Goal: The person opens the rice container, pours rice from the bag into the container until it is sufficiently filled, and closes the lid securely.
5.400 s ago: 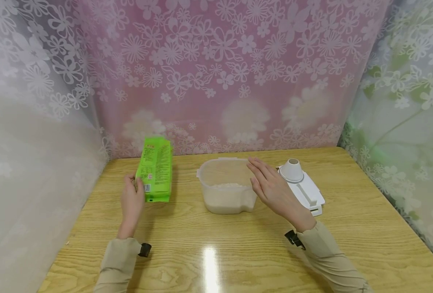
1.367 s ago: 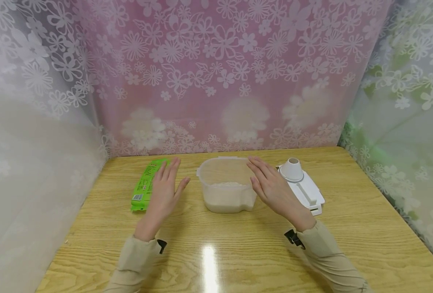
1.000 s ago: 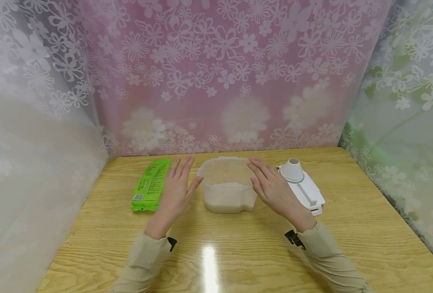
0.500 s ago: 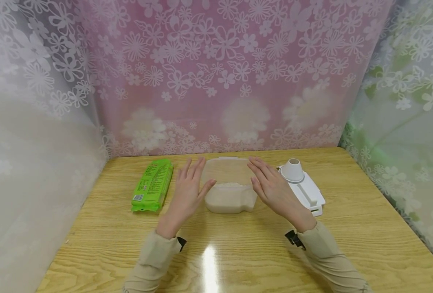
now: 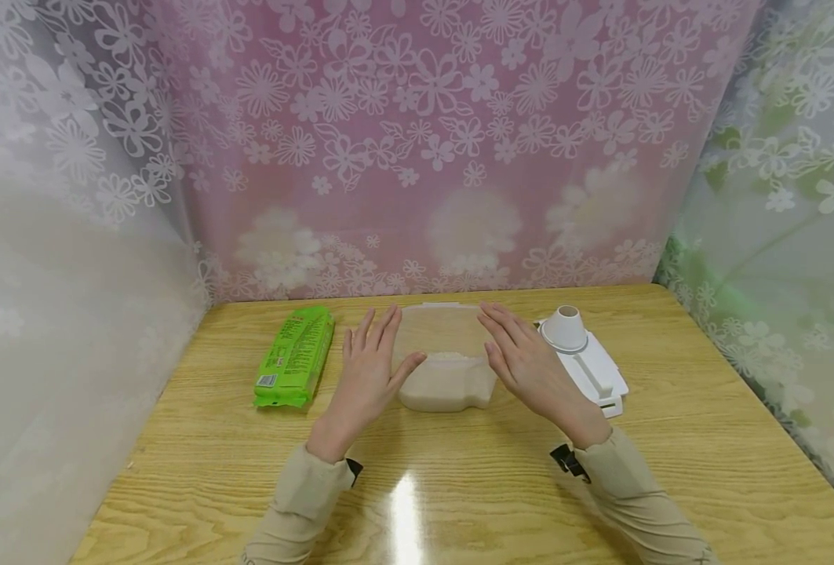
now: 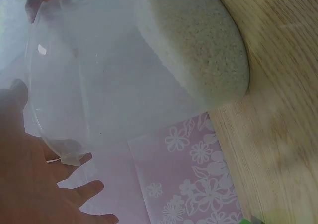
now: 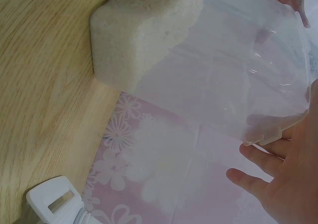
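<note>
A clear plastic storage container (image 5: 448, 384) with pale rice (image 6: 203, 50) in its lower part stands upright, without a lid, at the middle of the table. My left hand (image 5: 367, 377), fingers straight and spread, is at its left rim. In the left wrist view, the fingers overlap the rim beside a small tab, with the thumb tip close to the edge. On the opposite side, my right hand (image 5: 529, 369) has its fingers extended along the right rim. The right wrist view shows its fingertips right at that rim, by another tab.
Left of the container, a green printed bag (image 5: 294, 357) lies on the wooden table (image 5: 459, 486). To the right is a flat white lid (image 5: 596, 369) with a white cone-shaped cup (image 5: 566, 329) on it. Flowered curtains (image 5: 424, 157) enclose the back and sides.
My left hand first held the green bag upright; the bag now lies flat at left. That hand has since moved right to the container's left rim. My right hand has stayed put.
</note>
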Motion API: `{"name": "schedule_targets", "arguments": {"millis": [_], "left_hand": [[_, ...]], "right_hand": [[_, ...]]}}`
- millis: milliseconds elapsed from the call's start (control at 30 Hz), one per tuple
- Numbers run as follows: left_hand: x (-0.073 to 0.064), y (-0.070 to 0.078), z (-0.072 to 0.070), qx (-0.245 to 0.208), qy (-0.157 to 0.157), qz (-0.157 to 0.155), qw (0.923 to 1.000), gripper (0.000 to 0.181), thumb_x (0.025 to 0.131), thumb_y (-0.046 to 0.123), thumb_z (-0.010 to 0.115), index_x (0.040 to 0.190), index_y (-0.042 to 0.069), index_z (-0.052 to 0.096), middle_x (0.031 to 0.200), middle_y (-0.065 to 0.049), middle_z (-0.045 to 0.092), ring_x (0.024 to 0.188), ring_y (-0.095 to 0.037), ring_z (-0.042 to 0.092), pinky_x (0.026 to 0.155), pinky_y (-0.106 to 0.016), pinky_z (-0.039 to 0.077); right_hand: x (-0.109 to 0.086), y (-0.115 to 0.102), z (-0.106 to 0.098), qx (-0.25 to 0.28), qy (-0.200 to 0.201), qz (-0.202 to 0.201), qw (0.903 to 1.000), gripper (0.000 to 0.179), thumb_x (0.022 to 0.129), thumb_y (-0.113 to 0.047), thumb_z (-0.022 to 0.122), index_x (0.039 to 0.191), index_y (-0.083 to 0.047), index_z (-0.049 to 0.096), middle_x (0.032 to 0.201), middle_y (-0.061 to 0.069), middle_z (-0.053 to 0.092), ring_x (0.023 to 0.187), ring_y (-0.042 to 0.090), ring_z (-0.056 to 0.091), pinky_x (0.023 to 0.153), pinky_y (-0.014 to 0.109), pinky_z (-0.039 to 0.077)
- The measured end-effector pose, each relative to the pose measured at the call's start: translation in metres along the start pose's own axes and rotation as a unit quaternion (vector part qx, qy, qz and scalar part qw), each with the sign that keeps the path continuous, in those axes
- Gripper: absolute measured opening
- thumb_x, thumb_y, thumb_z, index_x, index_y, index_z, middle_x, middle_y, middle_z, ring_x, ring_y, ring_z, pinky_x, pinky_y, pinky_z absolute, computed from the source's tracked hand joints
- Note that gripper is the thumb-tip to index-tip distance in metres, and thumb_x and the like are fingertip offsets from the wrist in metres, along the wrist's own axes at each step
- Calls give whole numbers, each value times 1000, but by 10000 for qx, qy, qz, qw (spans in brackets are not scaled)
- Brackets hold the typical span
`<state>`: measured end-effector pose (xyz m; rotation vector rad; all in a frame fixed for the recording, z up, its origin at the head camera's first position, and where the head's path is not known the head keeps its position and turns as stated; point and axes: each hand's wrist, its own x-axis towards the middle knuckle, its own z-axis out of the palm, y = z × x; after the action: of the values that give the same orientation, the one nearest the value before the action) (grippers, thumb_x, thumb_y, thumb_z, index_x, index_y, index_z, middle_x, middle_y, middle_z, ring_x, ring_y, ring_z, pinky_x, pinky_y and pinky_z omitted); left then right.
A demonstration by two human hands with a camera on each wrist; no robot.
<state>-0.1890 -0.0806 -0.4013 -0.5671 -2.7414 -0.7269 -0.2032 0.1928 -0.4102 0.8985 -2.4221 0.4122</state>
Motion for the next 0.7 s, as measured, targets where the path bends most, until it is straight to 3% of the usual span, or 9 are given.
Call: {"name": "schedule_targets", "arguments": {"millis": [300,700], "left_hand": [[-1,0,2,12,20,-12,10000,77,104,52,49,161,8,24,166,-9,25,155,-36,13,118,-70,12],[-1,-2,4,111,80,30,9999,77,104,54,48,161,9,24,166,-8,26,154,-35,16,118,-70,14]], "right_hand": [[0,0,1,-6,224,-85,9997,52,112,-32,32,143,6,52,151,20,48,140,36,44,113,52,37],[0,-1,0,34,79,16,10000,49,111,-27,37,146,4,49,153,20,46,142,36,42,113,53,36]]}}
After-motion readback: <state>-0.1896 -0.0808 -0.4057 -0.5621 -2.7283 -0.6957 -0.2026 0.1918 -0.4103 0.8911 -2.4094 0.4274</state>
